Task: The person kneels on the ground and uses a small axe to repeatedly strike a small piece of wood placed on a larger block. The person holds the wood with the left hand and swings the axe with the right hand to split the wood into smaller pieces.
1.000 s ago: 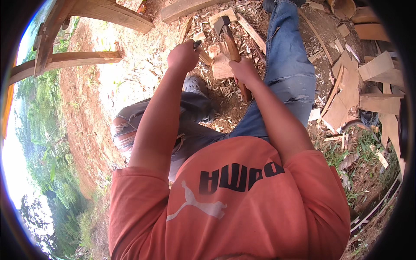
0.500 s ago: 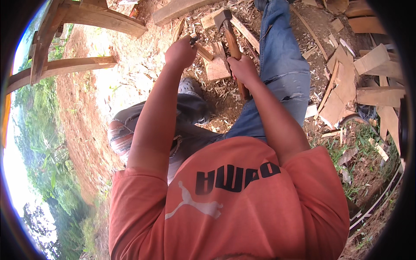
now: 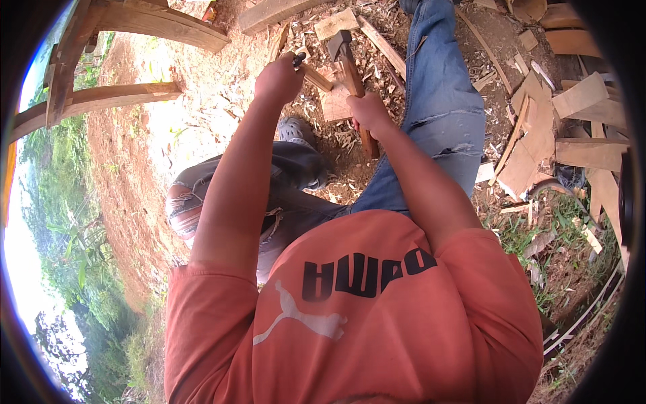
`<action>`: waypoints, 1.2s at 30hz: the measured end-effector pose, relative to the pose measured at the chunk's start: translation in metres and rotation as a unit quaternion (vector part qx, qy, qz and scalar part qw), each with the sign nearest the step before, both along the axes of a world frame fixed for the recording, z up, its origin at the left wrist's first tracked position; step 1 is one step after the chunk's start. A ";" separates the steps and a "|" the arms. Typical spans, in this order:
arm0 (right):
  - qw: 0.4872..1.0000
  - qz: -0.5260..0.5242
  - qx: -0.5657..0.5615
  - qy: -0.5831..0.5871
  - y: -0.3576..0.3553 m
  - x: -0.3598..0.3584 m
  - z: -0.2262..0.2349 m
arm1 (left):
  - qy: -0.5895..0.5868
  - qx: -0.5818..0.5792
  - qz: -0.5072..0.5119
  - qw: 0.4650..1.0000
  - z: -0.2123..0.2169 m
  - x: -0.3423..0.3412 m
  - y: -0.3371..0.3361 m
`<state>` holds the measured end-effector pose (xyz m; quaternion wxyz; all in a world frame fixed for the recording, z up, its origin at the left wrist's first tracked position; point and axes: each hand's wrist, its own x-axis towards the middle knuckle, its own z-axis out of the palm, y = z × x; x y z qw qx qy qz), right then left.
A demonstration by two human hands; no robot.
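Ground layout: wood block centred, frame to left, boards to right.
The wood block lies on the ground between the left hand and the right hand. The hatchet, in the right hand, passes along the block's right side, head outward. A stick runs from beside the left hand toward the block. Beyond lies a beam; far left, the frame; boards lie right of the right leg.
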<state>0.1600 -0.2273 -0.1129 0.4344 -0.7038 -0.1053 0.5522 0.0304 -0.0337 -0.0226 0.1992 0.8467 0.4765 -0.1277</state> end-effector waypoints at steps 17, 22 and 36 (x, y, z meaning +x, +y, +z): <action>0.997 0.053 0.031 -0.038 0.012 0.022 0.050 | -0.019 -0.001 -0.028 0.999 0.007 -0.001 -0.008; 0.982 0.143 -0.104 -0.065 -0.010 0.005 0.015 | -0.022 -0.002 -0.048 0.999 0.009 0.003 -0.014; 0.965 0.195 -0.134 -0.116 -0.021 -0.004 -0.019 | -0.018 -0.004 -0.036 0.999 0.012 0.001 -0.008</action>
